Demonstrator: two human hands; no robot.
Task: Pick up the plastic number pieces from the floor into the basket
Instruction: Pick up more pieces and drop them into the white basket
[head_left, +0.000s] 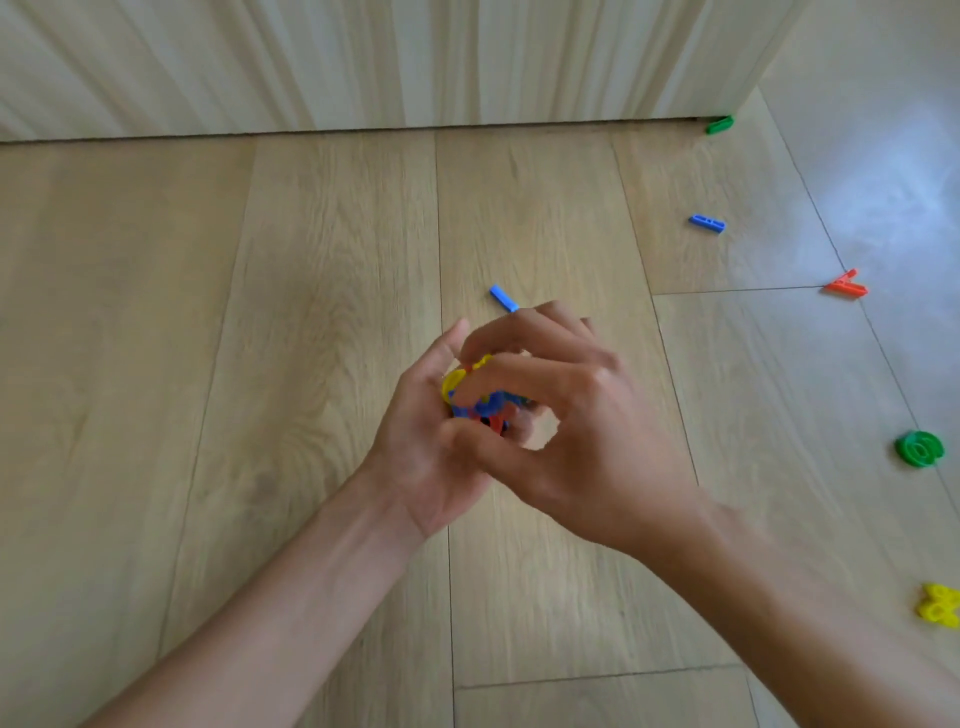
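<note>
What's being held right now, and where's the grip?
Left hand cups a bunch of number pieces in its palm; right hand curls over them from above.

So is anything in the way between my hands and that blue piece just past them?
Nothing visible: the blue piece lies on the floor just beyond the right hand. But it and the left hand hold collected pieces.

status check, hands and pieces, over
Left hand and right hand curled round bundle of pieces. Loose on floor: near blue piece, far blue piece, orange piece, corner green piece, round green piece, yellow piece. Basket not in view.
</note>
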